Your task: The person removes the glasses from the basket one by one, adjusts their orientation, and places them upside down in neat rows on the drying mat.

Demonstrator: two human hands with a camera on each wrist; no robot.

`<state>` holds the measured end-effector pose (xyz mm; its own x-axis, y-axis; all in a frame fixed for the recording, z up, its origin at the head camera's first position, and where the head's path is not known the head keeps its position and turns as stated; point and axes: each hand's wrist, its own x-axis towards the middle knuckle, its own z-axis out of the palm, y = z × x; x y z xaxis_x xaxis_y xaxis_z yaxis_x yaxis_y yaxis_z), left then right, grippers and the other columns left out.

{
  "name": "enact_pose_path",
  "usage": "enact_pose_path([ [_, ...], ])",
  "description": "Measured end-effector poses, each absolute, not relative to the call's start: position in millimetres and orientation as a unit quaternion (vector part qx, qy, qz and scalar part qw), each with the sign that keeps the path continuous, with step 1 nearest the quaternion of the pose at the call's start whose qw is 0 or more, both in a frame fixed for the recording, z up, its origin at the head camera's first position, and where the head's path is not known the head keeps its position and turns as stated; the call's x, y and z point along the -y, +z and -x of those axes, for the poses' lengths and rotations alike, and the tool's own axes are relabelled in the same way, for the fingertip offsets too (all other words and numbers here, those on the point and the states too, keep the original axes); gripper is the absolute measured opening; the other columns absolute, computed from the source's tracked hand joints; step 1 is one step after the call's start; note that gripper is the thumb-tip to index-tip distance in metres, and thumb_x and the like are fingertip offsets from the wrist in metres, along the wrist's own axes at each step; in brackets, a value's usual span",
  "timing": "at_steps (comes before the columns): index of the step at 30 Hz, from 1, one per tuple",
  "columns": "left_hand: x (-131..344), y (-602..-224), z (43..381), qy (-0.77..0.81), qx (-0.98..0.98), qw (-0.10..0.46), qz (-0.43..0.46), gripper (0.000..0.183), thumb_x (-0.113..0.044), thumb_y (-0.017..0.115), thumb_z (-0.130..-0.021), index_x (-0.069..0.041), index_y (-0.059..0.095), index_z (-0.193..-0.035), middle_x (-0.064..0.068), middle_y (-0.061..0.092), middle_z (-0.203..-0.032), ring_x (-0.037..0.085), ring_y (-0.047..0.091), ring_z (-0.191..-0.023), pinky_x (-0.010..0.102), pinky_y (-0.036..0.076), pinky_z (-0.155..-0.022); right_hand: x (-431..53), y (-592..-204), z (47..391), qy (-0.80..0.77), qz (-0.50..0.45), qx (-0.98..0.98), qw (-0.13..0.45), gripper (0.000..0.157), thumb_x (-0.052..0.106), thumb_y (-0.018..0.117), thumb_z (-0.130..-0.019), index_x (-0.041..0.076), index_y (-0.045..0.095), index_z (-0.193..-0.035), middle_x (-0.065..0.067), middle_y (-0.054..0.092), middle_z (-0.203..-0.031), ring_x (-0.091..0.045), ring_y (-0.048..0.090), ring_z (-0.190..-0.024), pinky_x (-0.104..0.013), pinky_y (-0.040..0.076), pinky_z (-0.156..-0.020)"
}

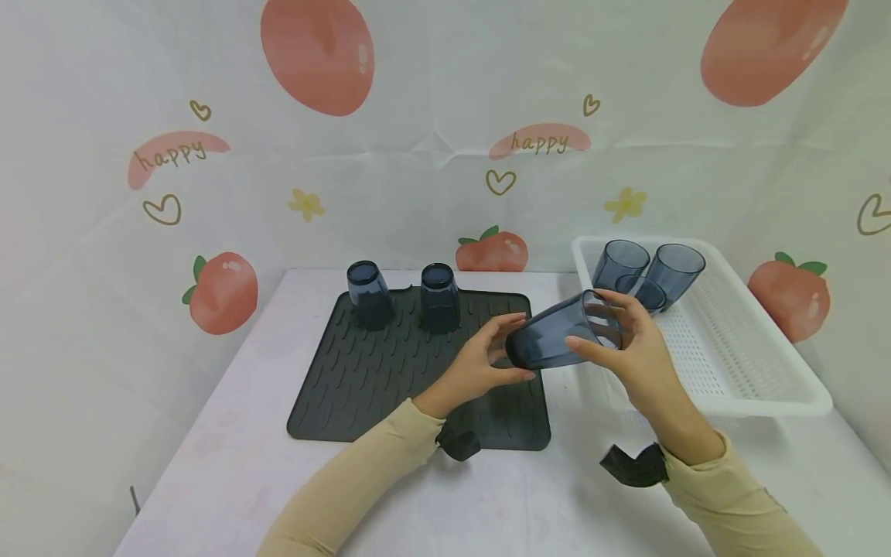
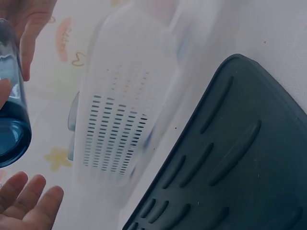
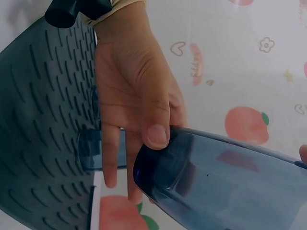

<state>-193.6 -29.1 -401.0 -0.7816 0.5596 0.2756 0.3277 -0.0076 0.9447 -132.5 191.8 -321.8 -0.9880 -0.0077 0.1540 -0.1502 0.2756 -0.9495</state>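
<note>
left hand (image 1: 472,371) with fingers (image 1: 503,321) parted, right hand (image 1: 642,357) curled, forearms (image 1: 358,480) angled inward

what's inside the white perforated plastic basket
Three translucent blue-grey glasses cluster at the far end. The right hand hides the lower part of the nearest one and some of the basket.

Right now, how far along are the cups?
Two glasses stand upside down on the dark mat, so those look done. One tilted glass is in hand, between the left hand and right hand. Three more glasses sit in the white basket, probably waiting their turn.
</note>
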Motion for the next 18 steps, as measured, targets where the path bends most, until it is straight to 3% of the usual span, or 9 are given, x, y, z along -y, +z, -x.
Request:
enact_pose_path([
  [3,27.2,-403.0,194.4,0.642,-0.687,0.092,-0.328,0.082,0.003,0.077,-0.078,-0.010,0.034,-0.148,0.014,0.042,-0.147,0.028,0.047,-0.132,0.044,0.046,-0.104,-190.6,-321.0,131.8,0.606,-0.050,0.792,0.056,0.073,0.013,0.075,-0.085,0.014,0.034,-0.145,-0.015,0.045,-0.139,-0.041,0.046,-0.129,-0.010,0.050,-0.081],
  [11,25.5,-404.4,193.3,0.640,-0.686,0.081,-0.336,0.079,0.002,0.077,-0.079,-0.014,0.037,-0.146,0.013,0.045,-0.141,0.025,0.054,-0.123,0.026,0.051,-0.097,-188.5,-320.6,130.8,0.614,-0.050,0.786,0.050,0.074,0.012,0.075,-0.085,0.014,0.033,-0.146,-0.016,0.043,-0.141,-0.041,0.045,-0.129,-0.010,0.051,-0.080],
  [18,24.6,-407.5,192.6,0.646,-0.683,0.061,-0.335,0.076,0.004,0.077,-0.078,-0.012,0.042,-0.143,0.015,0.048,-0.136,0.025,0.057,-0.117,0.028,0.052,-0.095,-189.1,-320.5,129.1,0.618,-0.050,0.784,0.043,0.071,0.013,0.074,-0.086,0.017,0.034,-0.145,-0.012,0.043,-0.140,-0.034,0.047,-0.126,-0.011,0.051,-0.081],
])
